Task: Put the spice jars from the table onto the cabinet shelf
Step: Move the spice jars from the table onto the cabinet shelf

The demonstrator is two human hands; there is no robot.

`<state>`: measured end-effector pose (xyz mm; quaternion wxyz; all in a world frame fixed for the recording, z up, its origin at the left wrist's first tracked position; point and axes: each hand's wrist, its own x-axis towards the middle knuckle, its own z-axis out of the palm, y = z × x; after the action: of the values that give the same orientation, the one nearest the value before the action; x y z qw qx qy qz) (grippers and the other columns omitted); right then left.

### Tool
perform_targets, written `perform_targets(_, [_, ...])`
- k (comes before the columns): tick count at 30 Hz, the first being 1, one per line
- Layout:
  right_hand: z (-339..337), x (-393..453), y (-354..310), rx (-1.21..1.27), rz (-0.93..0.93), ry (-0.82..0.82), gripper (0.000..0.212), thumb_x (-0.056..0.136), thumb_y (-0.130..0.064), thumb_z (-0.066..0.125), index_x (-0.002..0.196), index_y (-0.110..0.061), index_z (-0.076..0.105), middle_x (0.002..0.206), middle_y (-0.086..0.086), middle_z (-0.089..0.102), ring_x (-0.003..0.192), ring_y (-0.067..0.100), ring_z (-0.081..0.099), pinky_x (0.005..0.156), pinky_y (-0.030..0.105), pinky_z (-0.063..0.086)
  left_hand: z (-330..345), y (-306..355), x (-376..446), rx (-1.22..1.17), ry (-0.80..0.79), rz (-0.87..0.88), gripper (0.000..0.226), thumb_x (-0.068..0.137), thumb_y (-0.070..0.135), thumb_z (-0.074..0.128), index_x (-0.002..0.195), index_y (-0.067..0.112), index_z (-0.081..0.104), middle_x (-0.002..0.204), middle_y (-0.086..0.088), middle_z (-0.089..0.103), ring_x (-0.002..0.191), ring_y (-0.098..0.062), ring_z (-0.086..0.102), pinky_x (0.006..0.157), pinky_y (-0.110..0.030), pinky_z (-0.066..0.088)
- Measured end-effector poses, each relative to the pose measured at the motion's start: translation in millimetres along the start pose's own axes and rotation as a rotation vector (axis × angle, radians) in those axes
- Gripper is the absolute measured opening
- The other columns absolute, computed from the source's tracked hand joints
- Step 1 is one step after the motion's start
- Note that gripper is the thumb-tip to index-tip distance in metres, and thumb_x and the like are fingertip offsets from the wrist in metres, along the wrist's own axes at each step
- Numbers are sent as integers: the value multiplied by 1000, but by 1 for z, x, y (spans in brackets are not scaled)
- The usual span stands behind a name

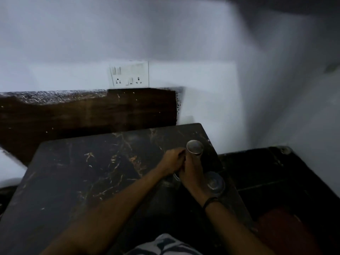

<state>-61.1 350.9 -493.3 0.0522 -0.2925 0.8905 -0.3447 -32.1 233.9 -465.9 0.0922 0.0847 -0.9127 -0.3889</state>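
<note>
**Picking up the jars at the bench's right edge**

The dark marbled bench fills the near half of the view, pushed toward a white wall that carries a switch and socket plate. No cabinet shelf shows, so the carry will mean turning away from here.

Both arms reach to the right side of the bench, where the hands meet. The right hand seems to wrap a spice jar whose round metal lid pokes out at the far end of the fist, tilted away from upright. The left hand sits just beside it, touching; its fingers curl toward the same jar, though the dim blur leaves me unable to tell whether they actually hold it.

A second jar stands near the right wrist, close to the bench edge.

Advice, as I judge it: settle the grip low on the glass body, not the lid, bring the jar upright before lifting, and mind the wrist so it does not nudge the second jar off the edge.
</note>
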Motion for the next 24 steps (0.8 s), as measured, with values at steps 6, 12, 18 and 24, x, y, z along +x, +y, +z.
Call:
perform_targets(6, [40, -36, 45, -227, 74, -89, 80, 82, -30, 57, 150, -6, 23, 142, 20, 37, 124, 38, 41, 106, 47, 35, 49, -23, -18, 15, -158, -107, 40, 98, 10, 52, 137, 2, 52, 139, -20, 54, 129, -31, 51, 110, -37, 36])
perform_targets(12, [45, -30, 46, -41, 131, -42, 69, 80, -30, 66, 141, -19, 34, 124, 13, 38, 108, 32, 50, 96, 41, 45, 46, -23, -21, -167, -71, -237, 36, 99, 13, 51, 135, 6, 54, 131, -16, 61, 118, -29, 59, 101, -39, 47])
perform_targets(18, [26, -17, 33, 490, 174, 96, 73, 76, -34, 78, 139, -27, 42, 129, -4, 45, 115, 11, 51, 99, 28, 47, 26, -24, -23, -480, 168, -461, 35, 104, 30, 41, 110, 6, 66, 107, -16, 68, 93, -25, 66, 83, -41, 57])
perform_targets(24, [3, 5, 30, 972, 268, 90, 44, 86, -31, 58, 128, -37, 48, 123, 0, 62, 102, 15, 65, 76, 29, 54, 2, -28, -32, -598, 301, -371, 29, 100, 21, 53, 77, 5, 61, 73, -9, 60, 68, -20, 56, 70, -39, 47])
